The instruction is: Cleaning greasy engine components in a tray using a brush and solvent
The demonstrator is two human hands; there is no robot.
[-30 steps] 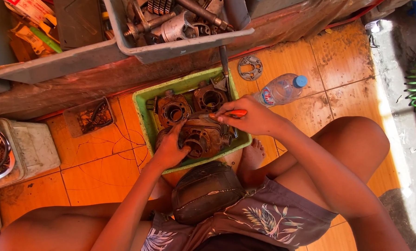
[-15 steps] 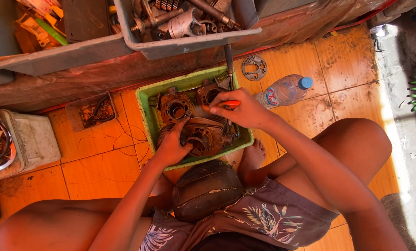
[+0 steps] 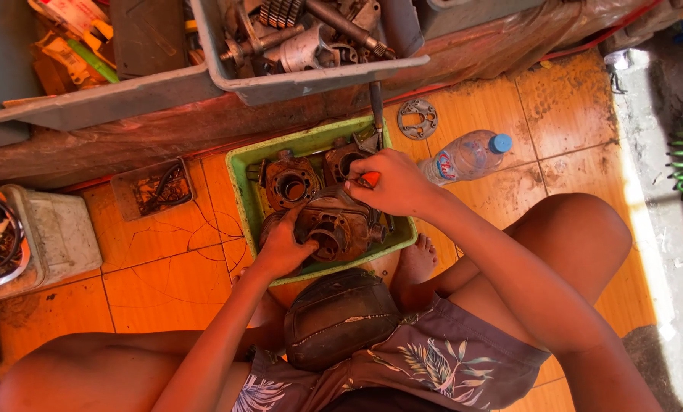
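Right hand (image 3: 391, 183) shifted left over engine casing (image 3: 334, 225), screwdriver (image 3: 368, 179) sideways.

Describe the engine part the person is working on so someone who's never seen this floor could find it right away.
Start at the green plastic tray on the orange tiled floor, just below the grey bins of parts. The rusty engine casing sits at its near end, steadied by the left hand while the right hand holds an orange-handled tool over it. The two smaller casings lie untouched behind it.

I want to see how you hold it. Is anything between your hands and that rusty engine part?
Nothing visible. The left hand rests directly on the rusty engine part in the green tray. The right hand holds an orange-handled tool above it.
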